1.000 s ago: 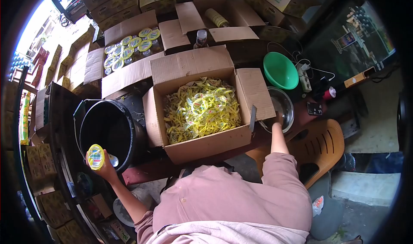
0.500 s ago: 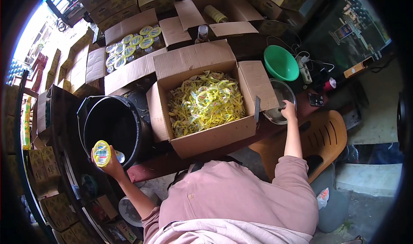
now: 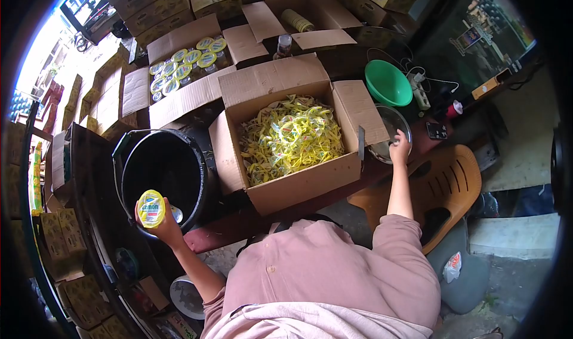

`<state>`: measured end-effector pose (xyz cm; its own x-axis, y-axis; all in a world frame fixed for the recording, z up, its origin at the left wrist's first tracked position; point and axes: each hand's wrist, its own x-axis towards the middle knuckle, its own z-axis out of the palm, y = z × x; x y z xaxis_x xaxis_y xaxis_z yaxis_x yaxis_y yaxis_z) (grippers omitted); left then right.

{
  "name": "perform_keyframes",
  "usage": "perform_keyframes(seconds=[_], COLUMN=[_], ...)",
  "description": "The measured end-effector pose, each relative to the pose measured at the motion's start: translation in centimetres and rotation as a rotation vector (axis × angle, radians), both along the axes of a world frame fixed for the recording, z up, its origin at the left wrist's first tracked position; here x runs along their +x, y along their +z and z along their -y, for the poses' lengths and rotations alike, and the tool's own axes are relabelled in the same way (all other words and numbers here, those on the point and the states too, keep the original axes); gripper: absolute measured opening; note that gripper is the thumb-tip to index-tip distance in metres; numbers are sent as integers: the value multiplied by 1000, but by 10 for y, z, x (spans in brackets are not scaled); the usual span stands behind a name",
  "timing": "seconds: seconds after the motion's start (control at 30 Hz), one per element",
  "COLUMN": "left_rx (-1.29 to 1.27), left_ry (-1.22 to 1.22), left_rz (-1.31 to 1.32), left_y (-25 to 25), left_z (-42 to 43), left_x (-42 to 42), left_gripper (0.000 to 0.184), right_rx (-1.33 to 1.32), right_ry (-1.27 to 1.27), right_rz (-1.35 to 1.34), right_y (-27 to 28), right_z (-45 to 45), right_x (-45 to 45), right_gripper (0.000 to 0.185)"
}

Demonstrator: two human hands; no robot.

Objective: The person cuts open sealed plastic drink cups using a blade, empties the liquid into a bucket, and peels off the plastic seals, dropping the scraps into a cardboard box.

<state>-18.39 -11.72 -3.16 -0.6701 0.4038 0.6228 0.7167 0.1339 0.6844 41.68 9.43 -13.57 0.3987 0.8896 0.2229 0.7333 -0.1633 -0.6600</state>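
Note:
My left hand [image 3: 167,228] is wrapped round a cup with a yellow-rimmed lid [image 3: 151,209] printed "Lemon", held over the near rim of a black bucket [image 3: 202,186]. A second small pale, round end [image 3: 176,214] shows beside the fingers; what it belongs to is partly hidden. At the right, my right hand [image 3: 399,150] is over the near side of a round bowl [image 3: 407,127], its fingers curled together. Anything between those fingertips is too small to make out. Between both hands stands an open cardboard box [image 3: 304,186], filled with yellow and clear plastic strips [image 3: 289,139].
A green bowl [image 3: 389,83] sits behind the round bowl, near a power strip [image 3: 422,97]. Further back, an open carton holds several yellow-lidded cups [image 3: 185,64]. An orange plastic chair [image 3: 456,183] stands at the right, below the table edge. Stacked cartons [image 3: 149,7] line the back.
My right hand has drawn slightly up within the bowl area, its fingers more visible. My left hand still holds the lidded cup by the bucket. The whole view has shifted slightly.

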Motion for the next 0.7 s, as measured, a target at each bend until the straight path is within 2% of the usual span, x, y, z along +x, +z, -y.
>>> perform_keyframes(seconds=[0.1, 0.13, 0.23, 0.3, 0.33, 0.43, 0.47, 0.5, 0.57, 0.63, 0.7], left_rx=[-19, -20, 1, -15, 0, 5, 38, 61, 248, 371, 363], left_ry=[-5, -8, -20, -18, -13, -59, -86, -87, -194, -196, -236], left_rz=[29, 34, 134, 253, 203, 212, 286, 316, 542, 726, 715], left_y=[4, 5, 1, 7, 5, 4, -6, -12, -11, -6, -1], left_z=[0, 1, 2, 2, 1, 2, 2, 2, 2, 3, 6], left_x=[3, 2, -1, 3, 1, -4, -12, -17, -18, -18, -22], left_gripper=[53, 53, 50, 48, 47, 46, 47, 47, 46, 47, 47], right_rx=[73, 213, 90, 33, -40, 10, 40, 37, 27, 51, 43], right_ry=[-146, -177, -286, -243, -198, -143, -112, -115, -123, -172, -218], right_rz=[-10, 199, -66, -214, -366, -488, -577, -619, -702, -771, -965], right_y=[-2, 15, 20, 7, 3, -4, -4, -6, -13, -11, 2], right_z=[10, 24, 47, 55, 56, 51, 49, 46, 45, 52, 66], right_x=[-11, -32, -67, -79, -85, -103, -104, -102, -97, -98, -106], right_gripper=[42, 33, 28, 31, 35, 41, 51, 50, 50, 46, 43])
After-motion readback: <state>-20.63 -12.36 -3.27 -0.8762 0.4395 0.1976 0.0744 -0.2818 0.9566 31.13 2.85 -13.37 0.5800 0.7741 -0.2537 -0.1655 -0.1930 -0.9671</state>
